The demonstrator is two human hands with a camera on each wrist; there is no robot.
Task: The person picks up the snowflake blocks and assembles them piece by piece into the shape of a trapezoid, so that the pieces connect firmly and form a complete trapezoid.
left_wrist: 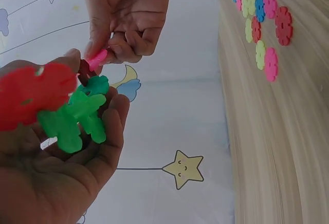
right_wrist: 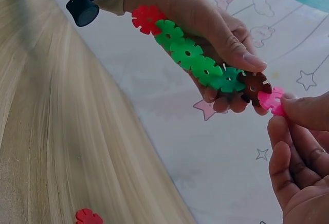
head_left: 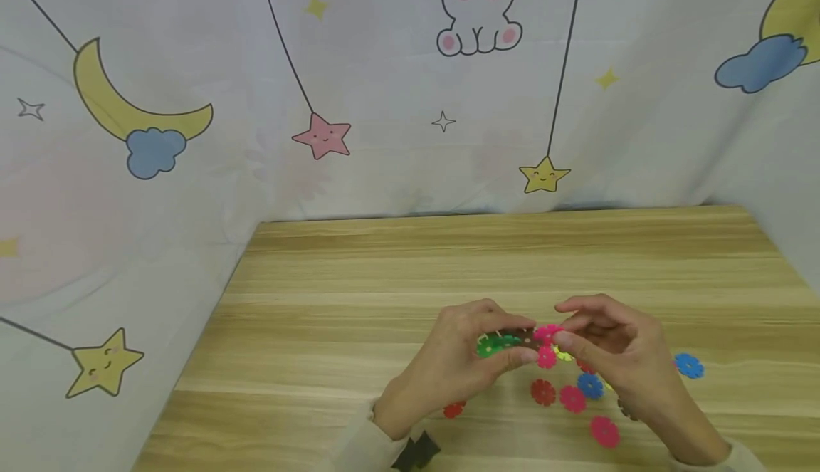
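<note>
The left hand [head_left: 458, 347] has its grip curled round a chain of flower-shaped discs [right_wrist: 187, 53], raised above the counter [head_left: 359, 265]: red at the wrist end, then greens, teal and brown. The right hand [head_left: 618, 344] pinches a pink disc [right_wrist: 270, 100] against the brown end's rim — whether its slot is seated, I cannot tell. Both hands work well in from the back edge, and a broad stretch of wood runs from the left hand to the left edge. Movement is tighter below: loose discs [head_left: 573, 399] cluster under and in front of the right hand, a blue disc [head_left: 689, 366] sits just right of it, and a red disc [head_left: 454, 409] lies near the left wrist.
</note>
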